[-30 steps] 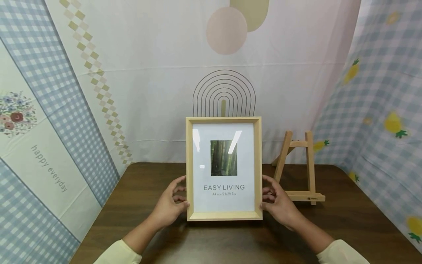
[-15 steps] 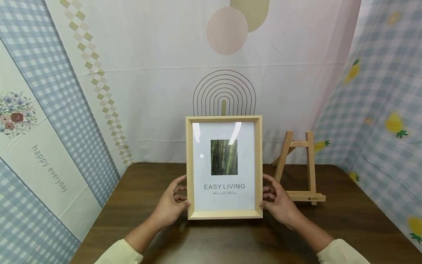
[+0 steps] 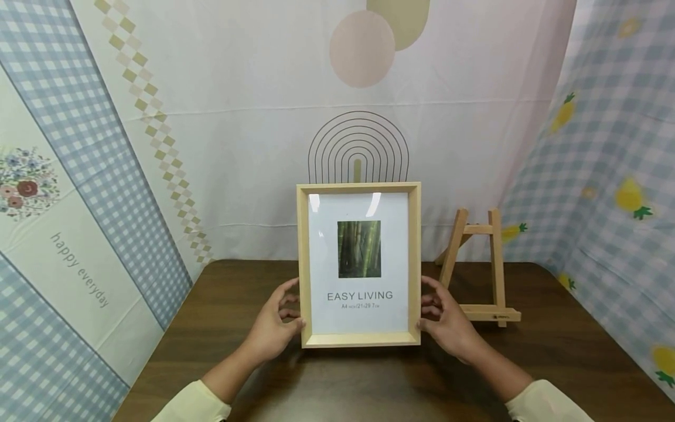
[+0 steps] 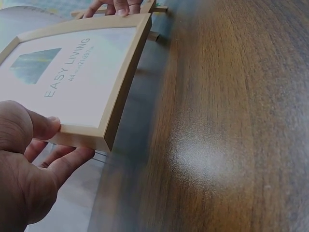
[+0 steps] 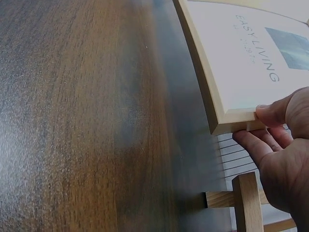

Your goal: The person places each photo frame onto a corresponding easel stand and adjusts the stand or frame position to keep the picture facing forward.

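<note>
left hand (image 3: 272, 325) and right hand (image 3: 448, 327) pinch opposite sides of the wooden picture frame (image 3: 358, 264) near its lower corners, holding it above the wood-grain table (image 3: 369, 387), left of the tabletop easel (image 3: 497, 264).

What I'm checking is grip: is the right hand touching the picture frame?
Touching. In the right wrist view, the right hand has its thumb on the front edge of the picture frame.

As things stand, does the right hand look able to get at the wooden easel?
Probably not yet: the right hand has its grip on the right side of the picture frame. Once released, its way to the wooden easel, standing close beyond it, looks free.
</note>
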The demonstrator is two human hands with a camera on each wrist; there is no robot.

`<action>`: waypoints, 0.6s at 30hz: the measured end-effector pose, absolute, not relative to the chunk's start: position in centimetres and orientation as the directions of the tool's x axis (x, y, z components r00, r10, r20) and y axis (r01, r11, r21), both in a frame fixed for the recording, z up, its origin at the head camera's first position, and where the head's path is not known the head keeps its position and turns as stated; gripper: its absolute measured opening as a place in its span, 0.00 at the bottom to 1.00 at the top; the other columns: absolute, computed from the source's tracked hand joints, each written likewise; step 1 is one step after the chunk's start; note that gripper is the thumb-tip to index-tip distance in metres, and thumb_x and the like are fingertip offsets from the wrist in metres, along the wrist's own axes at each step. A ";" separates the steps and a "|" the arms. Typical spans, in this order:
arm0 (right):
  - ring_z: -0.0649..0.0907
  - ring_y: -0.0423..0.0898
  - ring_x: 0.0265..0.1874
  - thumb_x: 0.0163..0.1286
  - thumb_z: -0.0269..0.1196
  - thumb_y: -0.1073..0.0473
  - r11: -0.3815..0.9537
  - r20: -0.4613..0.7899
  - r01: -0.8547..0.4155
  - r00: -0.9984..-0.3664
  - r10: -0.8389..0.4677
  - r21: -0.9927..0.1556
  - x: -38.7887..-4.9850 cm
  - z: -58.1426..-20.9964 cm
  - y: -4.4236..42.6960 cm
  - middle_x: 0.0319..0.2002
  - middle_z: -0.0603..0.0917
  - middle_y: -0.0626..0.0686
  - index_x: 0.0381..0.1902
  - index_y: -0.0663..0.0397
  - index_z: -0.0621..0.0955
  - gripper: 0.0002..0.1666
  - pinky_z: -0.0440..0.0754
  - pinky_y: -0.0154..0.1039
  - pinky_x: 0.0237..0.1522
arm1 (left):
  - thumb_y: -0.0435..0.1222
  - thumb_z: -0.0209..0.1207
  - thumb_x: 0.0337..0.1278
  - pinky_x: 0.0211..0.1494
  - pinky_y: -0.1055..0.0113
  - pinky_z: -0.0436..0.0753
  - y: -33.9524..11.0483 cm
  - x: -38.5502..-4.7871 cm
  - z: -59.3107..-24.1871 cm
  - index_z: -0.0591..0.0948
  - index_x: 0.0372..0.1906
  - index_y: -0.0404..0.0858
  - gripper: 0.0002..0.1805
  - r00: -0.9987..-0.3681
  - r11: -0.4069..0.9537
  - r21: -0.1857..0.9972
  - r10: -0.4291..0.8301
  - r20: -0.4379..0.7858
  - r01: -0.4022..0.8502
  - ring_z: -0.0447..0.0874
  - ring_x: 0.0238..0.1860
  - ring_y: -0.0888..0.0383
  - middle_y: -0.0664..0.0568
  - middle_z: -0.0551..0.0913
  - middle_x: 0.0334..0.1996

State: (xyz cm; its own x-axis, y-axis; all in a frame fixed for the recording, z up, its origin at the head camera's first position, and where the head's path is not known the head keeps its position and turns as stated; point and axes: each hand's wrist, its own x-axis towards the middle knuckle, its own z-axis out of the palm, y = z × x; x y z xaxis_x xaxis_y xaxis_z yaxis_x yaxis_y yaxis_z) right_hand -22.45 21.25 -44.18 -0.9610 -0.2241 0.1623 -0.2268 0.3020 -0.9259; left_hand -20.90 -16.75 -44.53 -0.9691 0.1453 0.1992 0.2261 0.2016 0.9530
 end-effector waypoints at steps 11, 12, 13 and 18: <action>0.82 0.59 0.51 0.60 0.65 0.82 0.343 0.184 -0.243 -0.963 -0.197 -0.907 -22.9 -44.1 21.4 0.54 0.76 0.65 0.78 0.50 0.58 0.54 0.85 0.40 0.44 | 0.15 0.64 0.54 0.40 0.63 0.86 -16.4 -21.3 -44.4 0.66 0.76 0.46 0.46 -0.962 0.197 0.945 0.139 0.235 0.260 0.83 0.44 0.46 0.40 0.79 0.56; 0.82 0.59 0.51 0.60 0.65 0.82 0.343 0.185 -0.246 -0.962 -0.200 -0.906 -22.9 -44.1 21.4 0.54 0.76 0.65 0.78 0.50 0.58 0.54 0.85 0.40 0.44 | 0.15 0.64 0.54 0.40 0.63 0.86 -16.4 -21.3 -44.4 0.66 0.76 0.46 0.46 -0.961 0.195 0.945 0.140 0.237 0.261 0.83 0.44 0.46 0.40 0.79 0.56; 0.82 0.59 0.51 0.60 0.65 0.82 0.343 0.185 -0.246 -0.962 -0.200 -0.907 -22.9 -44.1 21.4 0.54 0.77 0.65 0.78 0.50 0.58 0.54 0.85 0.40 0.44 | 0.15 0.64 0.55 0.41 0.63 0.86 -16.4 -21.3 -44.3 0.66 0.76 0.46 0.46 -0.962 0.194 0.946 0.139 0.233 0.258 0.83 0.44 0.46 0.40 0.79 0.56; 0.82 0.59 0.51 0.60 0.65 0.81 0.330 0.195 -0.257 -0.958 -0.209 -0.908 -23.0 -44.1 21.4 0.54 0.76 0.65 0.79 0.52 0.57 0.54 0.85 0.40 0.43 | 0.15 0.64 0.56 0.41 0.63 0.86 -16.4 -21.3 -44.3 0.65 0.76 0.47 0.46 -0.962 0.191 0.948 0.147 0.230 0.255 0.83 0.45 0.46 0.40 0.78 0.56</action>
